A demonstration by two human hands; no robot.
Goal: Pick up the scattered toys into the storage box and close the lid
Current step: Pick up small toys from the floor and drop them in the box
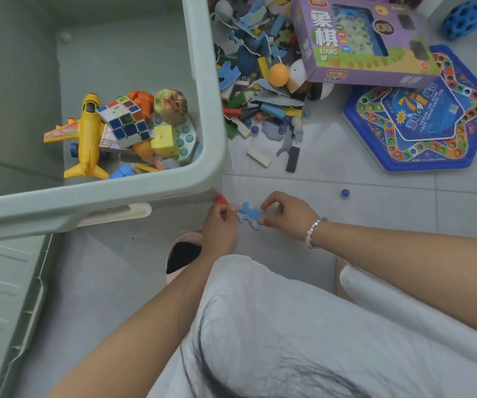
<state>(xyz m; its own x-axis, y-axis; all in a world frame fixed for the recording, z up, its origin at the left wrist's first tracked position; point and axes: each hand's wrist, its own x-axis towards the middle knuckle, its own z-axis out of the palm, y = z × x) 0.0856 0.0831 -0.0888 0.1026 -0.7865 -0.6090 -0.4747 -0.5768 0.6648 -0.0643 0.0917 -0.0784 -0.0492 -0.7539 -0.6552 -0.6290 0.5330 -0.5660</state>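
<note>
Both hands, the left hand [220, 222] and right hand [286, 214], pinch a blue puzzle piece [249, 216] off the floor tiles [375, 214]; best gather several, then drop them into the storage box [202, 110].

Home floor, likely playroom – pale floor tiles [346, 173], toy pile [260, 90] upper centre, board game [421, 122] right, storage box [202, 81] upper left.
</note>
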